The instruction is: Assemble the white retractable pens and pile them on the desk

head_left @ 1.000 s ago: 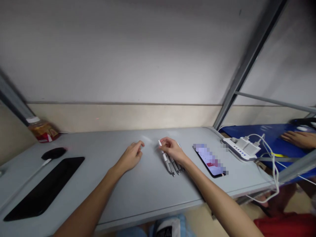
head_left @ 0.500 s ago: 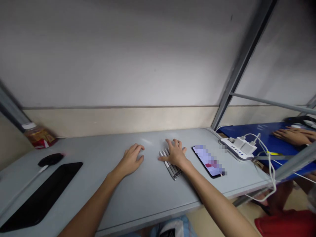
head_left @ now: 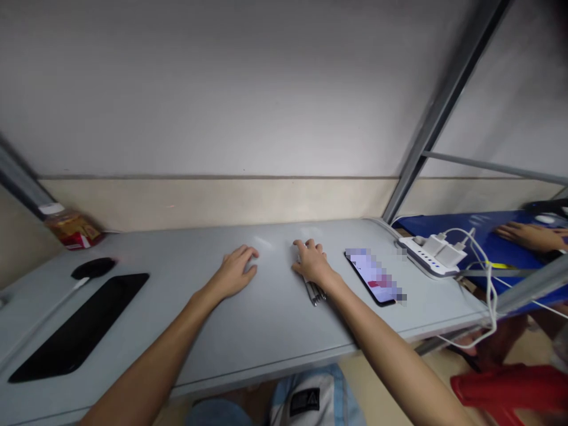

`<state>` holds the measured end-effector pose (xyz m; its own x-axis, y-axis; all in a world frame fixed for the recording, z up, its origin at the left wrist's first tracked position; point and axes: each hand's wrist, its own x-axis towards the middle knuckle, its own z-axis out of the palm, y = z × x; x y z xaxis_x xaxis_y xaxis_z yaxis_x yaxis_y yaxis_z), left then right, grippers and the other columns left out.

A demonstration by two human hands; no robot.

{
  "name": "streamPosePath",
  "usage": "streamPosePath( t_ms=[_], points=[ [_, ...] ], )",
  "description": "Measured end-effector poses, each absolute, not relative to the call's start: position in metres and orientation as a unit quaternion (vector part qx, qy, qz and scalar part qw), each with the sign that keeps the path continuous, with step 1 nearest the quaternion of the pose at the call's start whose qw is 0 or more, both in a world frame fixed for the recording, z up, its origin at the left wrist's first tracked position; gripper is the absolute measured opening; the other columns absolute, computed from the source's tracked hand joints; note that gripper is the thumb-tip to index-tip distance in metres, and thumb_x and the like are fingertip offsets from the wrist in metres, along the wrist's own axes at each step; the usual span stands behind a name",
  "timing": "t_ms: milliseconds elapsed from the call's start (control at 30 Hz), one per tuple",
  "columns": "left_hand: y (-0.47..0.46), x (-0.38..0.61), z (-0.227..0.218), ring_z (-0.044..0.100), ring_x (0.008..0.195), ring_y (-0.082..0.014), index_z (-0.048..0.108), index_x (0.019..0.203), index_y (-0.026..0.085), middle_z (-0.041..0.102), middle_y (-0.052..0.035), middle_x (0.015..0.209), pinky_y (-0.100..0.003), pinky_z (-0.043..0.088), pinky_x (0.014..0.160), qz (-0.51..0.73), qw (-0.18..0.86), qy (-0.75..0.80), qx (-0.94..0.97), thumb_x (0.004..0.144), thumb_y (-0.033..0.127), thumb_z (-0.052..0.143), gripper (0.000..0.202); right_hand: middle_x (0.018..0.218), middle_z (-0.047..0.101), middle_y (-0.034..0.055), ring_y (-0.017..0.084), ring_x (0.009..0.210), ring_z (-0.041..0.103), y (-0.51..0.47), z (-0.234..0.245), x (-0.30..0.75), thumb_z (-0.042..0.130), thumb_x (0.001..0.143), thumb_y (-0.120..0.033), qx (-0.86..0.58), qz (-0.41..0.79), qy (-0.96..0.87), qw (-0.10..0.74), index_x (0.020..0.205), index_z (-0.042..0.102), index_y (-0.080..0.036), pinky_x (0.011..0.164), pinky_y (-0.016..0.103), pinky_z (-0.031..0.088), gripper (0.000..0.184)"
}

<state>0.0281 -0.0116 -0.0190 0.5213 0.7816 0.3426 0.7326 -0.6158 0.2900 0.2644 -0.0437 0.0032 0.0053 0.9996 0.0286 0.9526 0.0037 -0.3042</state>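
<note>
My left hand point(head_left: 234, 271) lies palm down on the grey table point(head_left: 266, 319), its fingers loosely stretched and holding nothing. A short way to the right, my right hand point(head_left: 312, 262) rests flat on a row of several silver pens point(head_left: 314, 291), fingers out; only the pens' near ends show below the palm. A phone point(head_left: 371, 276) with a lit screen lies just right of that hand.
A black pad point(head_left: 80, 324) and a black mouse point(head_left: 93, 267) sit at the left, with a bottle point(head_left: 71, 227) by the wall. A white power strip point(head_left: 432, 258) with chargers and cables is at the right edge. Another person's hand point(head_left: 530, 235) rests on a blue table point(head_left: 483, 248).
A second ago my right hand pinched one pen above the others; it then laid it down and now lies flat over the row. My left hand uncurled and stayed in place.
</note>
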Motion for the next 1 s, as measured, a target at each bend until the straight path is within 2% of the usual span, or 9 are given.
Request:
streamPosePath(
  t_ms=[167,300,533,700,900,1000],
  points=[
    [-0.009,0.031,-0.020,0.053,0.075,-0.0150,0.054,0.099,0.019,0.056,-0.0020,0.093,-0.029,0.040,0.075,0.247,0.070,0.436,0.862,0.082,0.021,0.047,0.019,0.125,0.043,0.0160,0.033,0.107,0.044,-0.046,0.005,0.262,0.052,0.076,-0.009,-0.697,0.099,-0.703,0.095,0.137,0.036,-0.028,0.082,0.044,0.038,0.066],
    [-0.007,0.026,-0.019,0.052,0.074,-0.0146,0.055,0.097,0.019,0.055,-0.0013,0.087,-0.027,0.040,0.072,0.275,0.067,0.435,0.855,0.082,0.020,0.046,0.018,0.125,0.043,0.0167,0.034,0.107,0.046,-0.049,0.008,0.255,0.048,0.074,0.000,-0.699,0.087,-0.706,0.076,0.135,0.036,-0.027,0.079,0.043,0.041,0.068],
    [0.000,0.016,-0.020,0.050,0.067,-0.0134,0.056,0.092,0.018,0.053,0.0014,0.074,-0.024,0.039,0.065,0.320,0.087,0.476,0.814,0.079,0.018,0.047,0.016,0.123,0.045,0.0183,0.032,0.100,0.054,-0.056,0.011,0.250,0.047,0.073,0.005,-0.675,0.070,-0.731,0.075,0.138,0.032,-0.028,0.071,0.036,0.044,0.074],
    [-0.001,0.018,-0.019,0.051,0.068,-0.0134,0.056,0.089,0.018,0.054,0.0011,0.074,-0.024,0.040,0.065,0.334,0.094,0.481,0.805,0.076,0.015,0.047,0.016,0.115,0.050,0.0182,0.032,0.096,0.059,-0.057,0.014,0.250,0.053,0.071,0.003,-0.665,0.078,-0.740,0.069,0.138,0.034,-0.026,0.070,0.034,0.043,0.076],
    [-0.003,0.016,-0.019,0.051,0.068,-0.0130,0.055,0.088,0.018,0.054,0.0008,0.075,-0.024,0.040,0.065,0.332,0.102,0.492,0.798,0.077,0.011,0.043,0.018,0.114,0.053,0.0151,0.027,0.092,0.061,-0.060,0.019,0.260,0.053,0.063,0.002,-0.637,0.171,-0.742,0.122,0.135,0.037,-0.026,0.067,0.029,0.040,0.079],
    [-0.002,0.015,-0.020,0.052,0.069,-0.0132,0.055,0.089,0.018,0.055,0.0005,0.075,-0.025,0.041,0.066,0.331,0.103,0.488,0.801,0.078,0.011,0.043,0.018,0.109,0.056,0.0120,0.024,0.092,0.060,-0.057,0.015,0.268,0.050,0.061,0.002,-0.609,0.201,-0.743,0.190,0.132,0.040,-0.024,0.071,0.028,0.040,0.076]
  ],
)
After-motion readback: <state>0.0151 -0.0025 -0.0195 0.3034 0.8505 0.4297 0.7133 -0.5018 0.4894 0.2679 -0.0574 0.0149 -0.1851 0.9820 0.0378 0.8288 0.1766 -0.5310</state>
